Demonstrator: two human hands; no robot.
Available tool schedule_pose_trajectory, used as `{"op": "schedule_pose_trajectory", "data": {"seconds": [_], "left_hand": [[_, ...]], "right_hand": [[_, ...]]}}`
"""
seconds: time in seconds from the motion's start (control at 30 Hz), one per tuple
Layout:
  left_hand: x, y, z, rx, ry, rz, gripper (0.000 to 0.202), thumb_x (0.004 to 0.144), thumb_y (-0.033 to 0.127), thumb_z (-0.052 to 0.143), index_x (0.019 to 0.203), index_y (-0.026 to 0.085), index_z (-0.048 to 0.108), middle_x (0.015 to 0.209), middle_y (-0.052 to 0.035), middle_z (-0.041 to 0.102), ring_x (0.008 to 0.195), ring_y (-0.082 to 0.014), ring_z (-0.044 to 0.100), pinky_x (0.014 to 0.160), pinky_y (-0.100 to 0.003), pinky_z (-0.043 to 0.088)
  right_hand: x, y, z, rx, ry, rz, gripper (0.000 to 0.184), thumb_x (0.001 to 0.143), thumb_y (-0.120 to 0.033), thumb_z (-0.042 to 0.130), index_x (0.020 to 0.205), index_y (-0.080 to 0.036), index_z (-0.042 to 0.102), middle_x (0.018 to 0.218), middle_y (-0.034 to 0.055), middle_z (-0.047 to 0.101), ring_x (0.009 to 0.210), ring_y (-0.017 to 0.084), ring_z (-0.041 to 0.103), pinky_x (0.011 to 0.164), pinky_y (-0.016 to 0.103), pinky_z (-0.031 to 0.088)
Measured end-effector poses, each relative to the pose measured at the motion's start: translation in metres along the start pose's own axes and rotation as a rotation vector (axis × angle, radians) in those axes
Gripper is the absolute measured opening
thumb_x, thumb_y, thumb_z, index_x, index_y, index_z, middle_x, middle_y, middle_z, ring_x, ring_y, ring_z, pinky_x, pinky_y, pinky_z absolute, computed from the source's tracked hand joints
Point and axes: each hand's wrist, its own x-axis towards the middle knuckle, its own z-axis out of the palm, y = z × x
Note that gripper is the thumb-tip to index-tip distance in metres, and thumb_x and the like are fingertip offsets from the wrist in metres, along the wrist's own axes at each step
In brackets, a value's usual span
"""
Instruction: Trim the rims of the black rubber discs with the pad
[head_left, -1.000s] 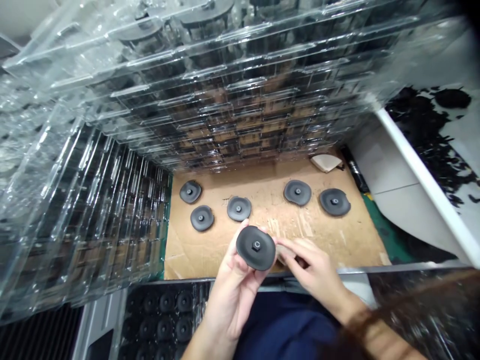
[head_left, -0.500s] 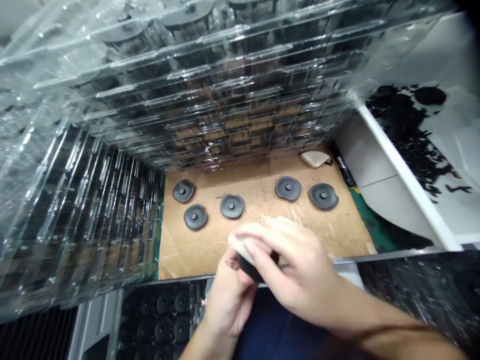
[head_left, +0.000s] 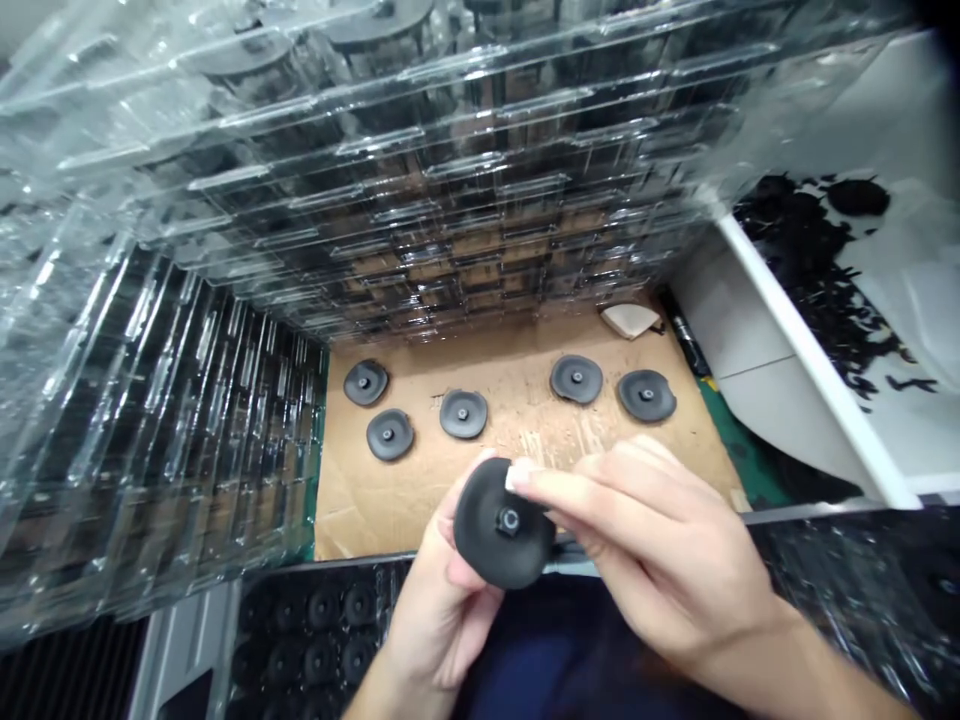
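Note:
A round black disc (head_left: 504,555) with a small raised hub at its centre is tilted to face me, just above the near edge of the cardboard. My left hand (head_left: 442,600) grips it from behind and below, fingers curled round its left and lower side. At the upper right rim, my right hand (head_left: 660,530) has its fingers pinched together, with a small white piece (head_left: 517,476) at the fingertips touching the disc. Whether that white piece is cloth or a finger cover is unclear. Several similar dark discs, among them one disc (head_left: 463,414), lie hub-up on the cardboard (head_left: 360,510).
Tall stacks of clear plastic trays (head_left: 465,180) stand at the back and left. A folded white piece (head_left: 630,319) and a black tube (head_left: 686,335) lie at the back right. A white divider (head_left: 810,340) borders black scraps (head_left: 817,250). Trays of black parts (head_left: 322,640) sit below.
The disc has turned from edge-on to face me with its hub showing. My right hand has shifted right, from covering the disc with a white piece to its upper right rim.

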Motion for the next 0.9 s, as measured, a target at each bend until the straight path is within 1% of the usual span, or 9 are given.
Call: {"op": "schedule_pose_trajectory", "data": {"seconds": [0.1,0.2,0.27,0.33,0.43,0.57,0.7,0.8,0.9], "left_hand": [[0.000,0.003,-0.006,-0.023,-0.047,0.005,0.063,0.054,0.034,0.086,0.113,0.023,0.067,0.119,-0.0066,0.068,0.109,-0.0247,0.062,0.092,-0.027,0.050],[0.003,0.004,-0.011,-0.086,-0.052,0.038,0.057,0.054,0.038,0.084,0.108,0.025,0.069,0.116,-0.0065,0.070,0.106,-0.0255,0.065,0.089,-0.029,0.054],[0.007,0.001,-0.012,-0.129,-0.020,0.066,0.054,0.055,0.039,0.083,0.106,0.024,0.070,0.112,-0.0061,0.072,0.106,-0.0260,0.065,0.086,-0.029,0.056],[0.009,-0.001,-0.011,-0.146,0.015,0.072,0.053,0.060,0.036,0.081,0.110,0.024,0.068,0.114,-0.0073,0.071,0.108,-0.0267,0.064,0.088,-0.031,0.056],[0.011,-0.004,-0.011,-0.157,0.040,0.093,0.057,0.066,0.030,0.079,0.120,0.025,0.062,0.119,-0.0091,0.068,0.108,-0.0280,0.064,0.094,-0.038,0.053],[0.010,-0.005,-0.009,-0.167,0.075,0.107,0.059,0.066,0.027,0.079,0.122,0.027,0.061,0.117,-0.0088,0.069,0.106,-0.0283,0.065,0.093,-0.040,0.054],[0.011,-0.006,-0.007,-0.137,0.112,0.148,0.053,0.060,0.029,0.083,0.111,0.027,0.068,0.112,-0.0069,0.071,0.103,-0.0258,0.066,0.089,-0.038,0.056],[0.011,-0.008,-0.006,-0.101,0.080,0.206,0.050,0.058,0.034,0.083,0.105,0.025,0.070,0.111,-0.0071,0.072,0.104,-0.0241,0.066,0.087,-0.031,0.056],[0.011,-0.010,-0.006,-0.066,0.027,0.205,0.051,0.061,0.032,0.082,0.109,0.025,0.069,0.110,-0.0069,0.072,0.102,-0.0218,0.066,0.085,-0.025,0.055]], "right_hand": [[-0.002,0.019,0.008,0.176,0.065,0.149,0.023,0.091,-0.018,0.054,0.110,-0.026,0.063,0.099,-0.0016,0.071,0.085,0.013,0.064,0.074,0.024,0.050],[-0.016,0.048,0.024,0.114,0.066,0.346,0.021,0.092,-0.029,0.052,0.109,-0.024,0.064,0.105,-0.0002,0.071,0.090,0.015,0.067,0.071,0.023,0.054],[-0.030,0.065,0.038,0.029,0.004,0.363,0.024,0.093,-0.030,0.049,0.109,-0.022,0.065,0.101,0.0022,0.072,0.085,0.017,0.067,0.070,0.026,0.055],[-0.044,0.078,0.053,-0.042,-0.006,0.355,0.026,0.092,-0.030,0.048,0.109,-0.021,0.066,0.099,0.0054,0.070,0.087,0.021,0.065,0.076,0.035,0.054],[-0.063,0.088,0.073,-0.141,0.082,0.356,0.031,0.089,-0.034,0.051,0.113,-0.020,0.065,0.107,0.0114,0.064,0.101,0.028,0.057,0.087,0.049,0.048],[-0.073,0.095,0.085,-0.194,0.157,0.326,0.026,0.086,-0.036,0.058,0.107,-0.023,0.067,0.111,0.0103,0.062,0.105,0.029,0.052,0.093,0.050,0.042],[-0.056,0.082,0.069,-0.142,0.182,0.270,0.022,0.089,-0.036,0.056,0.102,-0.024,0.069,0.101,0.0073,0.065,0.096,0.024,0.056,0.086,0.042,0.048],[-0.034,0.049,0.049,-0.080,0.213,0.180,0.022,0.089,-0.034,0.057,0.106,-0.025,0.068,0.101,0.0065,0.062,0.096,0.021,0.057,0.083,0.036,0.050],[-0.019,0.015,0.039,-0.015,0.254,0.029,0.021,0.088,-0.025,0.058,0.104,-0.022,0.071,0.099,0.0078,0.061,0.091,0.019,0.055,0.078,0.031,0.052]]}}
